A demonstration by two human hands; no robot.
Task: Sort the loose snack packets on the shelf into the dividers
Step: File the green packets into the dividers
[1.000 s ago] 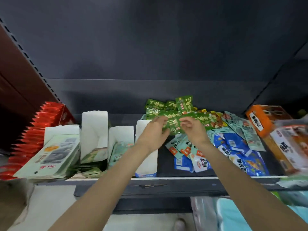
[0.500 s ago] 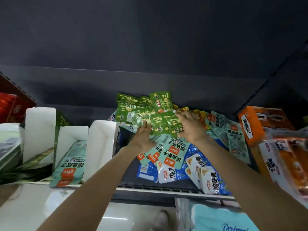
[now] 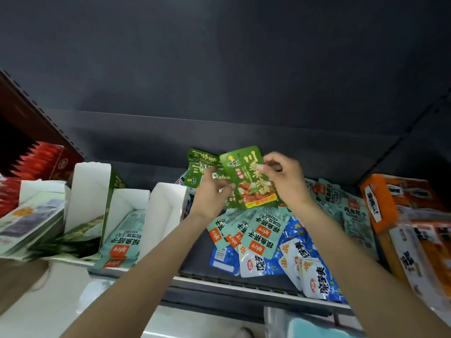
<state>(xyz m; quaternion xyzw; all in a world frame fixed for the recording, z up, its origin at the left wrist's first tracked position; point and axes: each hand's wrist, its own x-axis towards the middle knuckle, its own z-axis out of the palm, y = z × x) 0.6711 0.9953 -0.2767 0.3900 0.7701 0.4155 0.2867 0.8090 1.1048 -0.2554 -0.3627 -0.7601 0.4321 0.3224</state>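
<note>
We see dim, even lighting; the dark shelf back (image 3: 219,69) at 12 o'clock lacks detail, edges bow, and orange boxes (image 3: 415,228) at 3 o'clock blur.

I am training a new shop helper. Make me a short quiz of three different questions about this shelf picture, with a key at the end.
1. True or false: both hands hold the lifted green packets.
2. Which packets lie nearest the shelf's front edge? A) red B) blue C) orange
3. Fill in: the white divider that shows a mint packet already holds the same kind as the loose ____ packets fanned out below the hands.

Key
1. True: the left hand grips the bundle's lower left and the right hand pinches its upper right.
2. B, the blue packets.
3. mint.
</note>
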